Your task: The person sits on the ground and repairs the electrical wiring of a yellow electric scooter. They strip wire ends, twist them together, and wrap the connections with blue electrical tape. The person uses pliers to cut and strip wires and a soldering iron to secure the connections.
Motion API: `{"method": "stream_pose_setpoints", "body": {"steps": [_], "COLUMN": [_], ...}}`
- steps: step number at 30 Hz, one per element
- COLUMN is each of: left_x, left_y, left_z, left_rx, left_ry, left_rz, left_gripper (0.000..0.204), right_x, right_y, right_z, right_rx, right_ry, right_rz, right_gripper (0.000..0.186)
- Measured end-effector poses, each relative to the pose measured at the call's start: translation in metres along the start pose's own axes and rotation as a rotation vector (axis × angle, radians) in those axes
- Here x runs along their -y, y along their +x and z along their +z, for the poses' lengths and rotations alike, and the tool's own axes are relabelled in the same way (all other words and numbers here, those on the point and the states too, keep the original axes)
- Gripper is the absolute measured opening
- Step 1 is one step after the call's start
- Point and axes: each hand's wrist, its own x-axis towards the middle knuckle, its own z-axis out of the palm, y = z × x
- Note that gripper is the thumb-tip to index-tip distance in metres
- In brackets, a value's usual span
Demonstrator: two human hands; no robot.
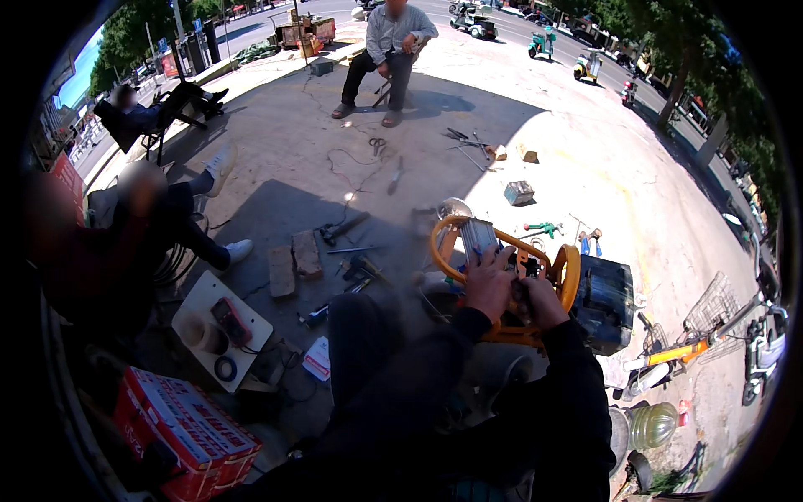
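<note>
In front of me stands a machine with a yellow-orange tubular frame [571, 280], a silvery finned block [478, 235] and a dark boxy part [604, 305] at its right end. My left hand [488, 283] rests over the middle of the machine beside the finned block, fingers stretched out and apart. Close to its right, my right hand [544, 301] reaches into the frame with curled fingers. Whatever that hand grips is too small and shaded to name. Both dark sleeves cover part of the machine's lower side.
Bricks [282, 271], a hammer [344, 226] and other hand tools lie left of the machine. A board with a red meter [231, 322] and a red carton [182, 435] are at lower left. Several people sit around, one on a stool [389, 58]. A bicycle stands right.
</note>
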Motion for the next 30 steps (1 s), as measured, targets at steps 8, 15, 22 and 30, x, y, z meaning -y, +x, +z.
{"method": "stream_pose_setpoints", "body": {"steps": [8, 15, 22, 30], "left_x": [0.007, 0.005, 0.005, 0.005], "left_y": [-0.002, -0.001, -0.002, -0.002], "left_z": [0.001, 0.004, -0.002, 0.003], "left_rx": [-0.054, -0.066, -0.019, -0.033], "left_ry": [0.053, 0.010, 0.032, 0.018], "left_rz": [0.010, 0.007, 0.021, -0.003], "left_gripper": [0.016, 0.016, 0.017, 0.018], "right_x": [0.035, 0.010, 0.015, 0.036], "right_y": [-0.026, -0.007, -0.004, -0.028], "right_z": [0.014, 0.016, 0.010, 0.010], "right_rx": [-0.223, -0.257, -0.125, -0.209], "right_ry": [-1.178, -0.837, -0.143, -1.363], "right_rz": [-0.480, -0.246, 0.171, -0.471], "right_gripper": [0.023, 0.014, 0.013, 0.028]}}
